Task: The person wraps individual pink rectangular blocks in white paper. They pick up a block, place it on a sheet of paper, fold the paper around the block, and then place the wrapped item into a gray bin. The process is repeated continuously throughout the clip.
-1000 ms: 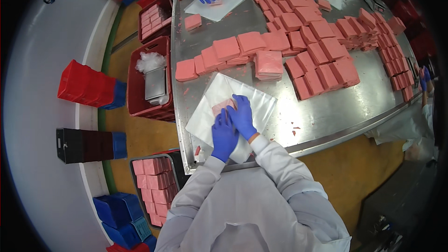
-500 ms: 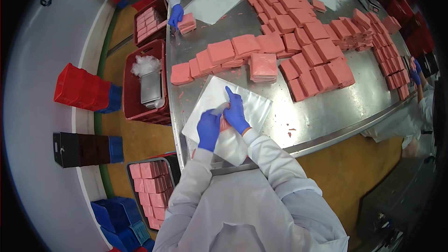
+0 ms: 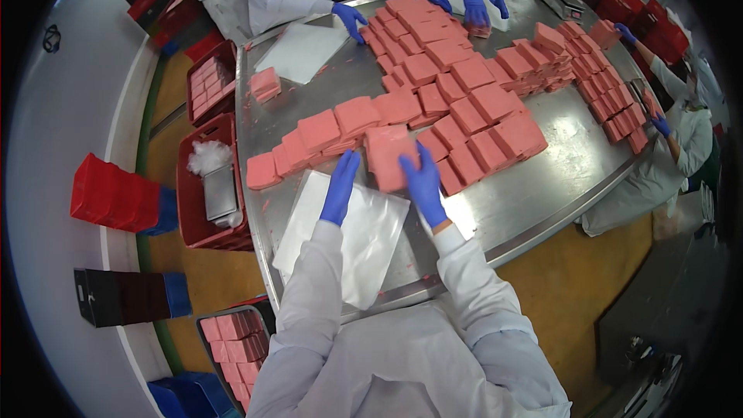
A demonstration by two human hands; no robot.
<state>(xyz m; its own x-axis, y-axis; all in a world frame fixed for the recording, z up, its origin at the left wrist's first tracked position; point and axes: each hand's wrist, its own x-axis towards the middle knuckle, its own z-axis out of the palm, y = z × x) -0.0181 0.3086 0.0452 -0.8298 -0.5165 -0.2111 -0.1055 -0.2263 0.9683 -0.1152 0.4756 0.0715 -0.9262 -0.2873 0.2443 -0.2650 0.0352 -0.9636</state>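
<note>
A thick stack of pink slices (image 3: 389, 156), like sliced meat, stands tilted and slightly blurred at the front of the pile. My right hand (image 3: 424, 184), in a blue glove, grips its right edge, thumb over the top face. On the stack's other side my left hand (image 3: 339, 190), gloved too, is open with fingers stretched out, beside the stack and apparently not gripping it. Beneath and between my forearms lie clear flat plastic bags (image 3: 352, 251) on the steel table (image 3: 542, 178).
Many pink stacks (image 3: 464, 93) cover the table's middle. A lone stack (image 3: 265, 84) sits near white sheets (image 3: 302, 53) at the far left. Co-workers' gloved hands (image 3: 474, 9) work opposite and at the right. Red crates (image 3: 213, 224) and a filled crate (image 3: 232, 340) stand left.
My hands have left the plastic bags and moved forward to the pink stack. The view has shifted. A co-worker opposite has let go of the lone stack and reached toward the pile.
</note>
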